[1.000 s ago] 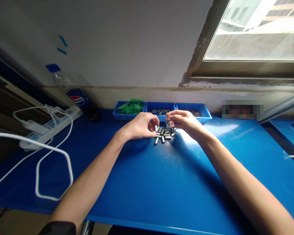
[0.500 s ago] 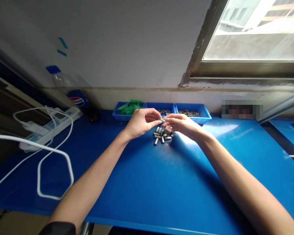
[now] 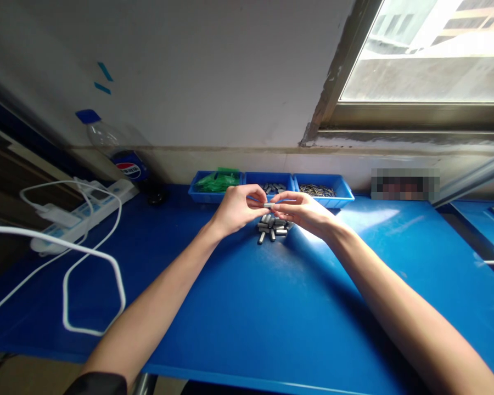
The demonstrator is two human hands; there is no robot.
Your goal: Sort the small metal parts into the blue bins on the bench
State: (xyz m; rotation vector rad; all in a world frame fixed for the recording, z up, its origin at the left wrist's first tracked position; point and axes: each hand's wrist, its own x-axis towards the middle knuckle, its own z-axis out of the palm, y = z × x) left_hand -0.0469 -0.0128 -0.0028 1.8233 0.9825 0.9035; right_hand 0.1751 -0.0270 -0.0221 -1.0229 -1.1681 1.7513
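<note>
Between my two hands is a small silvery metal piece with a dark end (image 3: 268, 205), held roughly level. My left hand (image 3: 239, 209) pinches its left end between thumb and fingers. The fingertips of my right hand (image 3: 303, 210) are closed on its right end. Just below, a loose pile of similar short metal pieces (image 3: 272, 233) with dark ends lies on the blue table (image 3: 247, 307). The fingers cover part of the held piece and the back of the pile.
Behind my hands stand three joined blue bins: one with green plastic (image 3: 218, 182), one with metal pieces (image 3: 274, 188), one with screws (image 3: 316, 191). On the left are a cola bottle (image 3: 127, 164), a power strip (image 3: 86, 216) and a white cable (image 3: 115, 274).
The metal piece has turned from slanted to nearly level, and the right fingertips have closed in on its end. Both hands have shifted slightly.
</note>
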